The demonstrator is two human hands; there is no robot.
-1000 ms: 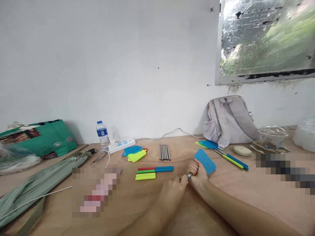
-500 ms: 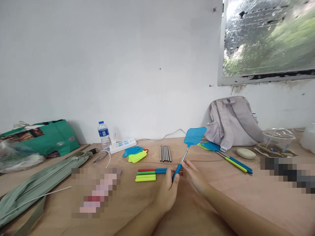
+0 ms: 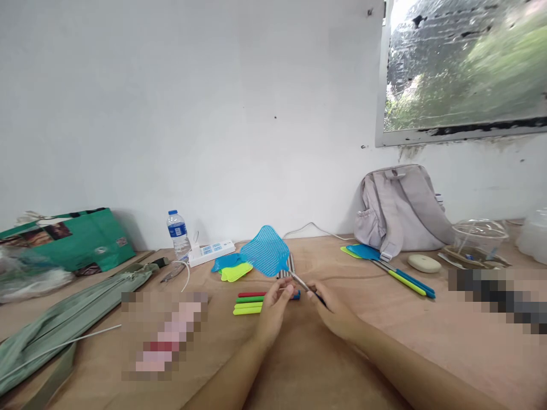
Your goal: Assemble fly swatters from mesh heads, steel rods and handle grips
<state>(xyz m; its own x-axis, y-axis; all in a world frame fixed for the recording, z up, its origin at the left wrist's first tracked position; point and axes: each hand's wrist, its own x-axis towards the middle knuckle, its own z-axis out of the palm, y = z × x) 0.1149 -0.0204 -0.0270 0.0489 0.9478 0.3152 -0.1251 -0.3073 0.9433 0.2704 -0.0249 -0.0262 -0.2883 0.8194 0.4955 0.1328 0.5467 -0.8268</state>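
1. Head view: right hand point(image 3: 335, 310) closes round the handle of a blue swatter point(image 3: 267, 250), held above the table point(image 3: 384, 341).
2. Left hand point(image 3: 273, 307) pinches the swatter's metal rod with its fingertips.
3. Swatter head tilts up and left, in front of the steel rods point(image 3: 292, 263).
4. Coloured handles point(image 3: 250, 303) lie just left of the left hand.
5. Backpack point(image 3: 399, 208) stands far right.

— What's on the wooden table point(image 3: 427, 341)?
— A water bottle point(image 3: 178, 233), power strip point(image 3: 211, 252), grey backpack point(image 3: 399, 208), green bag point(image 3: 72, 239), coloured handles point(image 3: 250, 303), steel rods point(image 3: 291, 265) and two fly swatters point(image 3: 393, 267).
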